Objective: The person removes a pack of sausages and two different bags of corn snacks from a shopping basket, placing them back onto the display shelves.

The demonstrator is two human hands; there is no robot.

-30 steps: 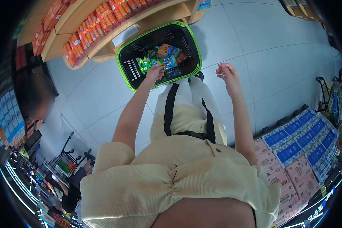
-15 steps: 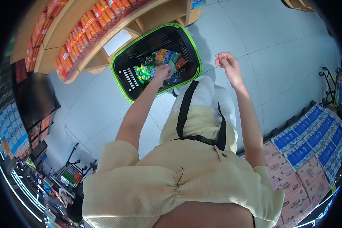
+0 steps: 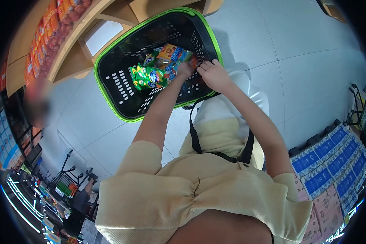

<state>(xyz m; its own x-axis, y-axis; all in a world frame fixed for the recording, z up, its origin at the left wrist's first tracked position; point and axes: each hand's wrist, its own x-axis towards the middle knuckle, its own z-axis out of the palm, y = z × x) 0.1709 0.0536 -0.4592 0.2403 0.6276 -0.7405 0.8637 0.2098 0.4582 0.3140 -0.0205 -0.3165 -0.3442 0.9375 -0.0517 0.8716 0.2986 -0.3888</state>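
A black shopping basket [image 3: 110,69] with a bright green rim stands in front of me. My left hand [image 3: 186,70] reaches down inside it, touching or just beside a red-orange packet [image 3: 194,62]; its fingertips are mostly hidden. Over the basket's near right side is my right hand [image 3: 214,75], fingers bent and slightly apart, with nothing visible in them. Green snack bags [image 3: 148,76] lie in the basket, along with a yellow-orange packet [image 3: 169,52] and a blue packet [image 3: 170,70].
Wooden shelving [image 3: 75,55] with red-orange packaged goods [image 3: 44,44] borders the basket at the upper left. Stacked blue packs [image 3: 323,160] and pink packs [image 3: 327,205] are at the lower right. A shopping cart [image 3: 65,184] and a person [image 3: 75,215] are at the lower left.
My right hand has moved left from beside the basket to its right rim. My left hand has shifted right, from the green bags towards the red-orange packet. The basket appears larger.
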